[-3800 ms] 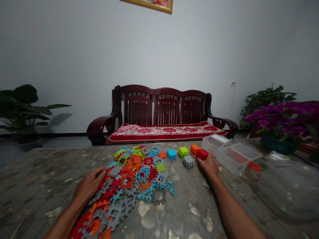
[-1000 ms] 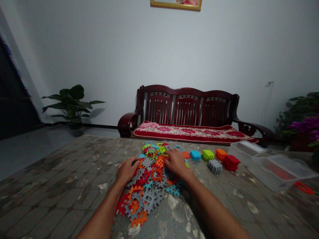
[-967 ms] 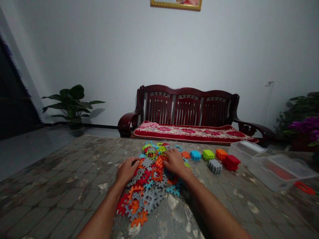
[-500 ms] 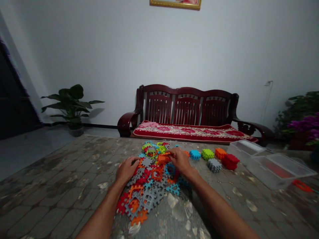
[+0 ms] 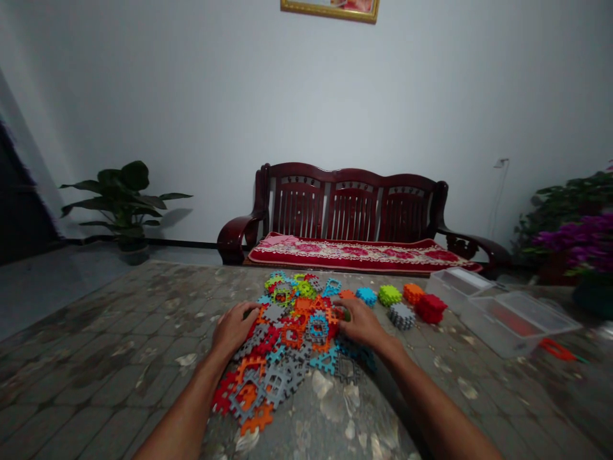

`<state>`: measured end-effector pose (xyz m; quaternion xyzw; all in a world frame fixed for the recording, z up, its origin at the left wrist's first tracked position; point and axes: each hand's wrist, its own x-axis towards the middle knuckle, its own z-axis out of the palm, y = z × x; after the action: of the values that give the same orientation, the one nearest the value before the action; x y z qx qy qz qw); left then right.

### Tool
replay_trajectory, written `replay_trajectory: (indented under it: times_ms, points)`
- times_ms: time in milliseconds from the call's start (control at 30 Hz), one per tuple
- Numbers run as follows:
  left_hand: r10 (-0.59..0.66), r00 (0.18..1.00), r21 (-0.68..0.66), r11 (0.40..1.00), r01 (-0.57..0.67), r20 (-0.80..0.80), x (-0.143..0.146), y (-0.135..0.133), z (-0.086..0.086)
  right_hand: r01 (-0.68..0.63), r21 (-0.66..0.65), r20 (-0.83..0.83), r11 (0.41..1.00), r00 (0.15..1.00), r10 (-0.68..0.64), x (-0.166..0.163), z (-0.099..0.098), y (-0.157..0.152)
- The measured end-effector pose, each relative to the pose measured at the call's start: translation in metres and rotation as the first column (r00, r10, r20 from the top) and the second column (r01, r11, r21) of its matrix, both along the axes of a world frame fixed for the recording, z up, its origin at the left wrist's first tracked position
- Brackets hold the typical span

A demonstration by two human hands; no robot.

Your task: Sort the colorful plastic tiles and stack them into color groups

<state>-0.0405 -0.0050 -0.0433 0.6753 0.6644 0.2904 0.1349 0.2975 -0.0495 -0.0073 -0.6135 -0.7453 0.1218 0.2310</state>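
Note:
Flat toothed puzzle blocks in several colours lie in a loose pile (image 5: 287, 342). My left hand (image 5: 234, 327) rests against the pile's left edge, fingers loosely bent and apart, with no block visible in it. At the pile's right side is my right hand (image 5: 361, 322), thumb and index finger apart beside an orange block (image 5: 331, 315); its fingertips seem to touch the blocks there. Between the hands lie a flat orange block (image 5: 303, 306), a grey block (image 5: 274, 312) and a blue block with a round opening (image 5: 318, 327).
To the right stand sorted stacks: blue (image 5: 366, 296), green (image 5: 389, 294), orange (image 5: 412, 292), grey (image 5: 401, 315) and red (image 5: 431, 308). Farther right is a clear plastic box (image 5: 498, 329) beside an orange-handled tool (image 5: 558, 349). A wooden bench (image 5: 354, 207) stands behind the table.
My right hand has let go of the orange block, which lies flat on the pile, and has moved nearer me along the pile's right side. My left hand stays at the left edge.

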Motion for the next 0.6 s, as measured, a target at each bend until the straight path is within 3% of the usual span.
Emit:
replay_trajectory:
  times_ms: [333,467,600]
  points:
    - [-0.014,1.000,0.017,1.000,0.014,0.017,-0.003,0.003,-0.004,0.018,-0.108,0.249,0.994,0.968,0.010,-0.004,0.015,0.006]
    - [-0.020,0.999,0.025,1.000,0.019,0.028,-0.006,0.007,-0.007,0.046,-0.026,0.265,0.999,0.964,-0.037,-0.004,0.019,-0.001]
    - [-0.030,0.999,0.011,0.999,0.030,0.026,-0.008,0.010,-0.010,0.125,0.067,0.235,0.990,0.962,-0.137,0.019,0.019,-0.004]
